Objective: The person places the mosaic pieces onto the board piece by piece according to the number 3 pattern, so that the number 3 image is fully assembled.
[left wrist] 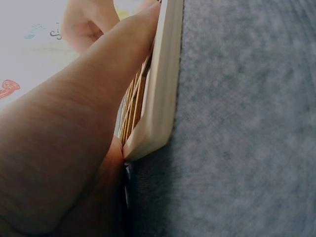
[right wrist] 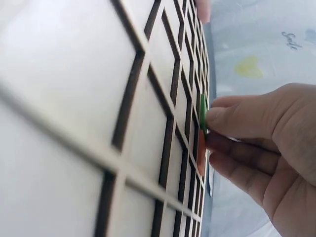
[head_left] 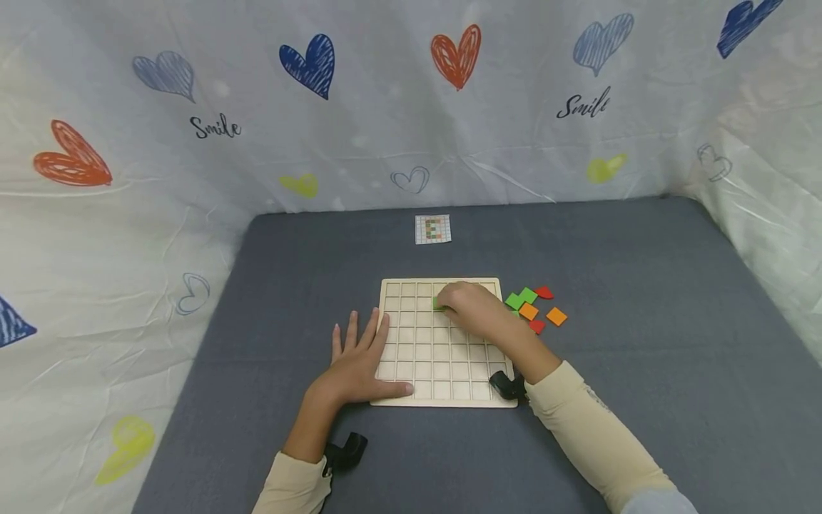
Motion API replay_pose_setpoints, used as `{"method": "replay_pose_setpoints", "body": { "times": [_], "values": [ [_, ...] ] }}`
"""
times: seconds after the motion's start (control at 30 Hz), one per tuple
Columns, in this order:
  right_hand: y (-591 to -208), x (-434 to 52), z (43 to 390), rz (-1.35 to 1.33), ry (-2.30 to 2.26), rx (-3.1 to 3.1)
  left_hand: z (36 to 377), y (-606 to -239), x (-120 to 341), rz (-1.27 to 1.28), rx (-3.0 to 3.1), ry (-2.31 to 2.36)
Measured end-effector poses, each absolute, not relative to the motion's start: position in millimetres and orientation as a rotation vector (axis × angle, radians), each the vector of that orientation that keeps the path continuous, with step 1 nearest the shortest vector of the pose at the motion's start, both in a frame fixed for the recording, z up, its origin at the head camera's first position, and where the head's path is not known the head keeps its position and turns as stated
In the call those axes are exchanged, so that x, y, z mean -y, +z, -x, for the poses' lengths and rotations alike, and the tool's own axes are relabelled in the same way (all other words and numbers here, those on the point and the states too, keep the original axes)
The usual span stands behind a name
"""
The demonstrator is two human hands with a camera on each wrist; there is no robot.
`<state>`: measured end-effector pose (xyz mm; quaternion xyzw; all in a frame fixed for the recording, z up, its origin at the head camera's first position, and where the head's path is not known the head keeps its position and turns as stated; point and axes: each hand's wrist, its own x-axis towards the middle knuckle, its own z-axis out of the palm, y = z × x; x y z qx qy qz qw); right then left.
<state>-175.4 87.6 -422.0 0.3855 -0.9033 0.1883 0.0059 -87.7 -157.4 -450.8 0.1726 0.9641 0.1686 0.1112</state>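
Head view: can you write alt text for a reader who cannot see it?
A right hand pinches a green tile over a wooden grid board while the left hand lies flat on the board's left edge. Loose tiles lie right of the board.

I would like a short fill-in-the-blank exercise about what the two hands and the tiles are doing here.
1. The right hand pinches a ____ tile over the wooden grid board.
2. The left hand rests flat on the board's ____ edge.
3. The loose tiles lie to the ____ of the board.

Missing words: green; left; right
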Motion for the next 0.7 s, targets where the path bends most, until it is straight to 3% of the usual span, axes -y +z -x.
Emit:
{"method": "replay_pose_setpoints", "body": {
  "times": [0.4,0.7],
  "values": [
    [-419,-144,153,-1.219,0.703,2.747,86,-451,156,-0.488,-2.849,0.500],
    [-423,-207,139,-0.948,0.664,2.833,87,-452,157,-0.488,-2.834,0.483]
  ]
}}
